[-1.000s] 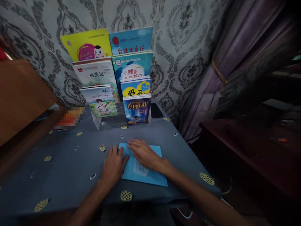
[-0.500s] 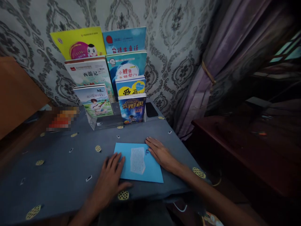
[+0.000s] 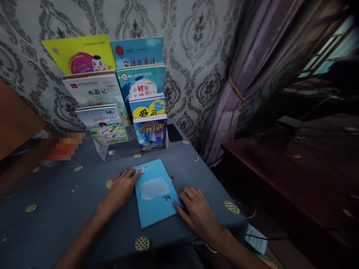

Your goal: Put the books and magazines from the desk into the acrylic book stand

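Note:
A thin light-blue book (image 3: 153, 211) lies flat on the tablecloth, turned at a slant. Its visible cover has a pale text panel, a barcode at the upper left corner and a small dark mark lower right. At the upper left edge, my left hand (image 3: 123, 184) has its fingertips touching the cover beside the barcode, fingers extended. My right hand (image 3: 198, 211) is at the lower right edge, thumb against the book and the other fingers spread over the cloth. Neither hand is wrapped around the book.
Behind the book, a clear stand (image 3: 119, 151) holds several upright books in tiers. A black phone (image 3: 174, 133) lies right of it. A blurred orange-red item (image 3: 63, 147) is at the left. The table's right edge drops toward a dark red surface (image 3: 269, 186); a purple curtain (image 3: 224, 97) hangs behind.
The blue book has turned clockwise, its barcode corner now uncovered. My left hand has moved forward and left along it; my right hand has come back toward me. The view has shifted slightly right.

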### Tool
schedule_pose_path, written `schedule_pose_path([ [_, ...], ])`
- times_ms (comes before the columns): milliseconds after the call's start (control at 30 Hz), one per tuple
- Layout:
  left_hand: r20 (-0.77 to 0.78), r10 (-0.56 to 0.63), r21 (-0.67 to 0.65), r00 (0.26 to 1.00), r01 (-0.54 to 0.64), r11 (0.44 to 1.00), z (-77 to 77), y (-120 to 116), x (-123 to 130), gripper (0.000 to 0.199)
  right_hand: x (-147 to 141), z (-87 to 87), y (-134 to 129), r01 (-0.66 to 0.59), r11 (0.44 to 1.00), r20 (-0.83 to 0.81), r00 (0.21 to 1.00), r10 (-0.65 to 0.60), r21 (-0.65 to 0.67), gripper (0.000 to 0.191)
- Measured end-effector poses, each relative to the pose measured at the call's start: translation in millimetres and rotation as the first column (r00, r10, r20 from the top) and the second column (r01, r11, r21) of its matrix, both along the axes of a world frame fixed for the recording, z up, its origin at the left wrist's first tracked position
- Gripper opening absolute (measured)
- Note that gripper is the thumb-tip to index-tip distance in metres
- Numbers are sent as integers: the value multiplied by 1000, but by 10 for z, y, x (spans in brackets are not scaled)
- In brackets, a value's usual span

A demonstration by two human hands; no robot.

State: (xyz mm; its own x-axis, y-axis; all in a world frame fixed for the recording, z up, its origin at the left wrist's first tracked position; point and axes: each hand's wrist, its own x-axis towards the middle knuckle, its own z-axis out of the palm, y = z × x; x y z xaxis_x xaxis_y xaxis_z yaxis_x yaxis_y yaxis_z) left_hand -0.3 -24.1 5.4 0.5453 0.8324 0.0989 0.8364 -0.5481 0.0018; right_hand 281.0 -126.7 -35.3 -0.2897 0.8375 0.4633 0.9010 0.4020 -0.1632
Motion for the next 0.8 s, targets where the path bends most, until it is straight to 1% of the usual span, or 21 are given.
schedule_pose_path([
  [33,11,-2,-13,1000,2,1000,19,23,54,39,-37,24,22,-13,1000,-15,1000,13,-8,16],
  [100,32,-6,-19,999,7,1000,22,42,169,33,-128,109,150,-20,999,-47,999,18,-37,18],
  [167,51,-1,6,999,0,1000,-33,37,270,32,-257,219,360,-25,996,-81,997,18,-83,21],
  [200,63,2,28,998,-4,1000,-83,31,306,32,-337,269,481,-78,991,-100,993,67,-109,22],
  [233,77,4,54,997,-8,999,-143,25,330,33,-424,308,603,-163,978,-129,981,146,-132,21],
  [267,95,6,78,995,-13,997,-210,21,341,35,-510,331,722,-260,955,-159,959,237,-146,23],
  [300,117,8,102,993,-20,995,-277,19,340,37,-589,335,833,-327,932,-186,937,297,-156,29],
  [367,167,-1,139,986,-23,990,-395,20,314,39,-692,285,1024,-411,888,-218,904,367,-208,40],
  [400,192,-10,152,981,-20,988,-440,22,296,40,-706,239,1101,-421,876,-229,900,371,-235,44],
  [467,230,-29,166,973,-10,986,-498,24,261,40,-658,135,1216,-399,876,-244,909,339,-270,50],
  [567,266,-43,150,963,3,989,-534,33,234,42,-476,29,1293,-308,902,-242,940,240,-303,50],
  [667,297,-61,108,953,30,994,-548,107,215,42,-334,27,1285,-234,921,-218,961,171,-311,47],
  [733,292,-86,69,952,69,995,-540,218,194,42,-300,57,1262,-187,938,-213,969,127,-290,41],
  [800,246,-114,19,962,113,993,-495,368,178,43,-290,80,1251,-149,951,-226,970,87,-270,35],
])
